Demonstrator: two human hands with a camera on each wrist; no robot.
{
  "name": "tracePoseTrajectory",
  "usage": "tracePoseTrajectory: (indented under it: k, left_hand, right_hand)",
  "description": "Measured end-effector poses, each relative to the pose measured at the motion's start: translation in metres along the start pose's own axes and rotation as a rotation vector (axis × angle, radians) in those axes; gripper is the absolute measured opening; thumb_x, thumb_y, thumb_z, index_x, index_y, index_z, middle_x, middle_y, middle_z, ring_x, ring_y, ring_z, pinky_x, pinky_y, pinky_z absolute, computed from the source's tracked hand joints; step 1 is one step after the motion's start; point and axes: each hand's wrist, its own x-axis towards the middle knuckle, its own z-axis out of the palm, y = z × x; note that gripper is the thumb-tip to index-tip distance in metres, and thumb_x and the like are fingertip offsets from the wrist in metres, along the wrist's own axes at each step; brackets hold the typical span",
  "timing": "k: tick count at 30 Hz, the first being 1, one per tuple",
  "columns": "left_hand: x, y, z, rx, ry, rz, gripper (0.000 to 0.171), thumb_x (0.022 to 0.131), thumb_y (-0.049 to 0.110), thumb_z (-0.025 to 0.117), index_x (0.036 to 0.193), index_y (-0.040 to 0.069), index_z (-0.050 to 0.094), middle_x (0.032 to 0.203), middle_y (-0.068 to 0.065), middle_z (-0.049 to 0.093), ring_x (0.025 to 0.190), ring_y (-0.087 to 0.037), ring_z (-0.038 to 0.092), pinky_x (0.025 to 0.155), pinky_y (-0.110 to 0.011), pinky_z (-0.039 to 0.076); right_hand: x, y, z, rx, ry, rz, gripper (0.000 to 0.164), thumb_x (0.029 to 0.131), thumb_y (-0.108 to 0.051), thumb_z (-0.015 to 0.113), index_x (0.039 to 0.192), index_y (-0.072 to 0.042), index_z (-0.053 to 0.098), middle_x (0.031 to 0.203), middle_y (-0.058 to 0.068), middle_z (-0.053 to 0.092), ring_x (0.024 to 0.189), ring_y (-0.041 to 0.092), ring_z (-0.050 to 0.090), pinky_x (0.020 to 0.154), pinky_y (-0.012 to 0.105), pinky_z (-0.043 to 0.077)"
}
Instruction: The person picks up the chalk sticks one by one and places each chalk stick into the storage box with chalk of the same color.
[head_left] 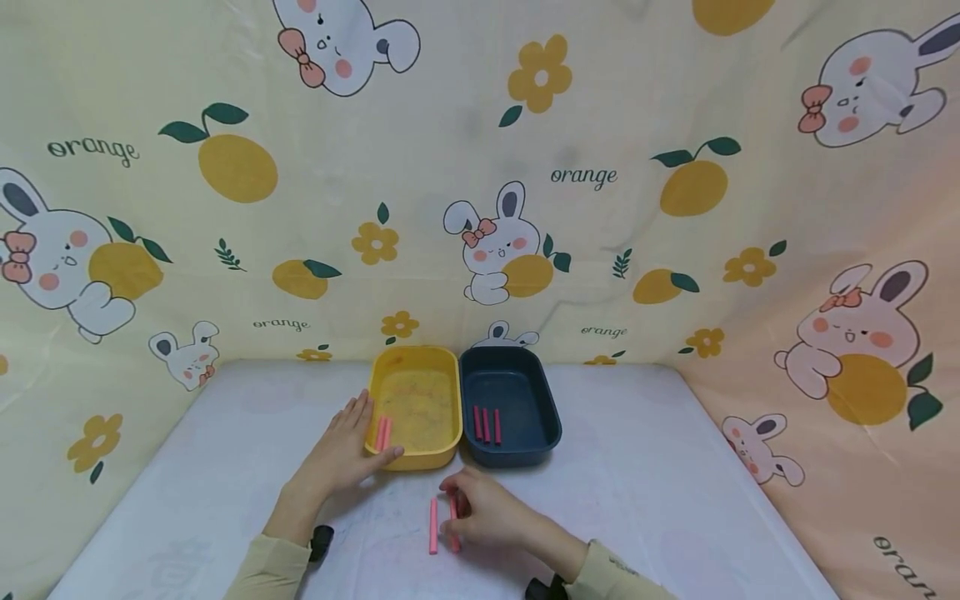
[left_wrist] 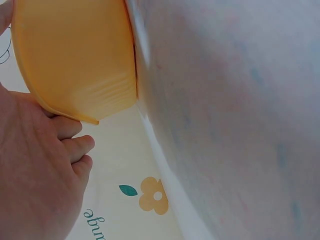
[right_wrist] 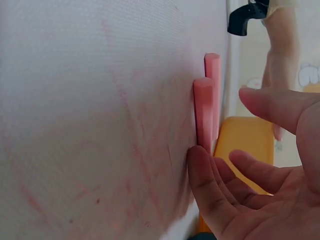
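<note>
Right hand (head_left: 487, 512), fingers parted, should pinch right stick (right_wrist: 204, 111) mid-length; left hand (head_left: 343, 450), fingers extended, touches yellow tray (head_left: 427, 459) near its near-left corner

Pink stick (right_wrist: 203, 114) partly hidden by the right hand (head_left: 491, 512); yellow tray (left_wrist: 80, 60) cropped atop the left wrist view.

free table (head_left: 637, 475) right of navy tray (head_left: 517, 387); yellow tray (head_left: 427, 408) and left hand (head_left: 347, 446) as obstacles leftward
</note>
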Motion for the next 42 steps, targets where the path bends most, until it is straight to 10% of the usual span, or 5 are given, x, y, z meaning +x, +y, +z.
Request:
tracePoseTrajectory:
  k: [42]
  left_hand:
    - [-0.001, 0.0, 0.0, 0.013, 0.03, 0.027, 0.111, 0.094, 0.066, 0.064, 0.161, -0.009, 0.018, 0.172, -0.024, 0.011, 0.157, -0.045, 0.014, 0.127, -0.059, 0.016]
  right_hand:
    - [-0.003, -0.001, 0.011, 0.044, 0.084, 0.009, 0.056, 0.078, -0.009, 0.09, 0.129, -0.015, 0.067, 0.106, -0.007, 0.051, 0.083, 0.003, 0.055, 0.07, 0.02, 0.05]
